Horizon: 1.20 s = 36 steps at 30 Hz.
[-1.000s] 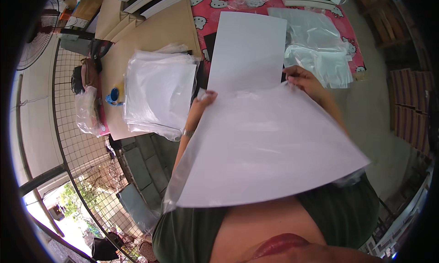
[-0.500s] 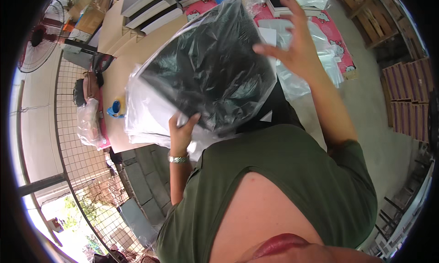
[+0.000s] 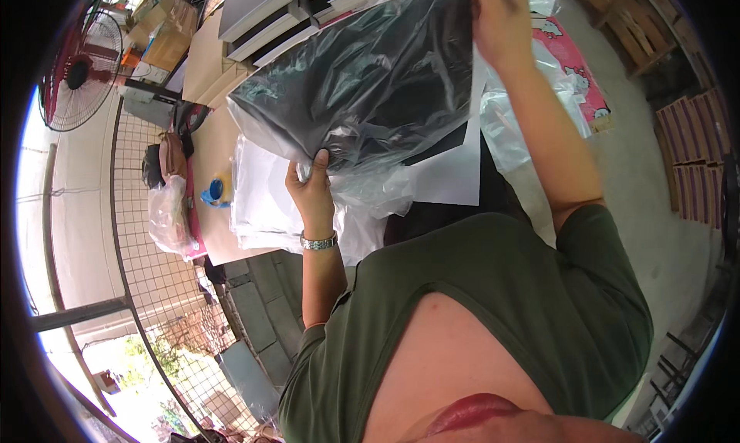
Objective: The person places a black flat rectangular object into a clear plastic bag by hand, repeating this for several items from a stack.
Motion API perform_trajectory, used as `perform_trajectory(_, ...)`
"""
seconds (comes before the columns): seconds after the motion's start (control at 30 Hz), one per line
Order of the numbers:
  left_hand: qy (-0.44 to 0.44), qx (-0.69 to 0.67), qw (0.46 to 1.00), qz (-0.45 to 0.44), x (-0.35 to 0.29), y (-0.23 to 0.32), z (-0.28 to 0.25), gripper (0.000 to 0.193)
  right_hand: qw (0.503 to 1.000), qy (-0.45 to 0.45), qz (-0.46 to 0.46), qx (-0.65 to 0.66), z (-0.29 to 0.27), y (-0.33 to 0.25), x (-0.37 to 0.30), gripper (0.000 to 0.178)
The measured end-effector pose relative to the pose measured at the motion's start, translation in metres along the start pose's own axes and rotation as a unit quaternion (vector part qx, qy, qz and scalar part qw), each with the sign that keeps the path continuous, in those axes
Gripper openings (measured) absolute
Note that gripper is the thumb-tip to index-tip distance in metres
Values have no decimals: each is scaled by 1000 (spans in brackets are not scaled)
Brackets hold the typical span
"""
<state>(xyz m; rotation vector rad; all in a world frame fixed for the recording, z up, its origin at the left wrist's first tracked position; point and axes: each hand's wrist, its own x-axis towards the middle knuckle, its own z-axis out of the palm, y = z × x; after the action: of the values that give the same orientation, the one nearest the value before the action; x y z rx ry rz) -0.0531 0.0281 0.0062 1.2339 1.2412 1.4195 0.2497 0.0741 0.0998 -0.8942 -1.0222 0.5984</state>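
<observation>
A large black sheet (image 3: 401,65) with a white side or backing (image 3: 455,175) is partly inside a clear plastic bag (image 3: 351,138), which lies wrinkled over it. At the bag's near left edge my left hand (image 3: 311,188) is closed, thumb on top, pinching the plastic. My right hand (image 3: 501,26) is at the sheet's upper right edge, closed around it; its fingertips are partly hidden and cut off by the picture's top. Below and left of the sheet, a pile of clear plastic bags (image 3: 266,185) rests on the table.
Stacked grey and black boxes (image 3: 258,15) stand at the back of the brown table (image 3: 212,154). A blue and yellow tape roll (image 3: 216,190) lies at left. More clear bags (image 3: 512,115) cover a pink cloth (image 3: 590,84) at right. A fan (image 3: 77,71) stands far left.
My right hand has gone from spread open beside the sheet to holding its upper right edge. The sheet and bag have shifted and turned, showing more white below. My left hand still pinches the plastic.
</observation>
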Motion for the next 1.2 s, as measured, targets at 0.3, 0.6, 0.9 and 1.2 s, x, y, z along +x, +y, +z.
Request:
perform_trajectory(0.3, -47, 116, 989, -72, -21, -103, -6, 21, 960, -55, 177, -210, -68, 159, -169, 18)
perform_trajectory(0.6, -89, 174, 981, -3, -61, -84, 5, 63, 926, -125, 2, -355, -67, 101, -178, 75)
perform_trajectory(0.9, -11, 385, 923, -22, -63, -114, -15, 26, 816, -174, 142, -532, -84, 134, -179, 29)
perform_trajectory(1.2, 26, 377, 925, -46, -166, -95, -62, 17, 850, -200, 285, -395, -116, 62, -265, 15)
